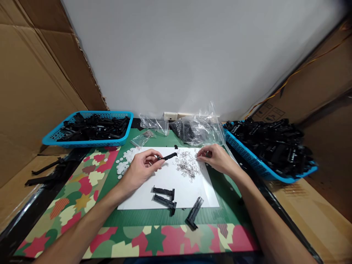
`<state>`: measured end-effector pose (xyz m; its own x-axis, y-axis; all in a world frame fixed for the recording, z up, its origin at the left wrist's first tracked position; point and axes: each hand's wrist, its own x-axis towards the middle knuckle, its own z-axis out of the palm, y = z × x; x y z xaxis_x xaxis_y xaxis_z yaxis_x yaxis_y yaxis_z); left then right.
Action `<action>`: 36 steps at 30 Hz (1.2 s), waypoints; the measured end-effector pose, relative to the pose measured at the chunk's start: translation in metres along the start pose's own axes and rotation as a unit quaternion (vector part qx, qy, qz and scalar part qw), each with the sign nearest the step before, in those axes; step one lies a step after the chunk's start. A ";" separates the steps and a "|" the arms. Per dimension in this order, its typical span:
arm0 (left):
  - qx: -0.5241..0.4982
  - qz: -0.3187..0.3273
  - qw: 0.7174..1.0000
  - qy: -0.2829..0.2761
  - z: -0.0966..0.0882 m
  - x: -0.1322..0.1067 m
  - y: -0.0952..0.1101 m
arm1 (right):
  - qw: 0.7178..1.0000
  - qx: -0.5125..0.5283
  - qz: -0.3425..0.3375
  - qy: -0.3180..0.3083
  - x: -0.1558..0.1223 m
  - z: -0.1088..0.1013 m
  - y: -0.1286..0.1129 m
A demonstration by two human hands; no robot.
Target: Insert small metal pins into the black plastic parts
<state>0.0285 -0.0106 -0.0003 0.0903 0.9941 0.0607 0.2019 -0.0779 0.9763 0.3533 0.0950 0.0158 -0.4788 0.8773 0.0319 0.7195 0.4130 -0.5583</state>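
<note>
Between the thumb and fingers of my left hand is a slim black plastic part, held raised above a white sheet. My right hand hovers at the sheet's right edge, thumb and fingertips pinched together; whatever they hold is too small to make out. A loose pile of small silvery wire pieces lies between the hands. Small white round discs are heaped beside my left hand. Nearer me lie two black plastic parts side by side, and another similar part rests across the sheet's front edge.
Blue baskets full of black parts stand at left and right. Clear plastic bags lie along the wall, one with dark contents. A small bag holds metal pieces. Cardboard flanks the table; more black parts lie far left.
</note>
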 end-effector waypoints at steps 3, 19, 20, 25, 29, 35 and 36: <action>0.004 0.006 1.000 0.006 -0.001 0.000 0.001 | 1.000 0.025 0.001 -0.013 0.000 0.002 -0.004; 0.098 0.083 0.991 0.034 -0.002 -0.001 0.000 | 0.998 0.058 -0.020 -0.022 -0.003 -0.001 -0.012; 0.093 0.083 0.992 0.038 -0.002 -0.001 0.000 | 0.997 0.070 -0.014 -0.020 -0.003 0.000 -0.010; 0.029 0.034 0.998 0.049 -0.001 0.000 -0.002 | 0.995 0.101 -0.010 -0.024 -0.002 0.001 -0.009; -0.040 -0.009 0.998 0.052 -0.002 0.004 -0.006 | 0.998 0.045 -0.044 0.000 -0.002 0.000 -0.009; -0.091 -0.025 0.994 0.059 -0.004 0.007 -0.003 | 0.996 0.093 0.002 0.004 -0.001 0.003 -0.002; -0.095 -0.027 0.993 0.058 -0.003 0.007 -0.002 | 0.995 0.099 0.006 -0.002 -0.001 0.003 -0.002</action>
<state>0.0255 -0.0036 -0.0007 -0.0307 0.9993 0.0200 0.0149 -0.0196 0.9997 0.3514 0.0926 0.0145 -0.4736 0.8805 0.0211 0.6114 0.3459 -0.7117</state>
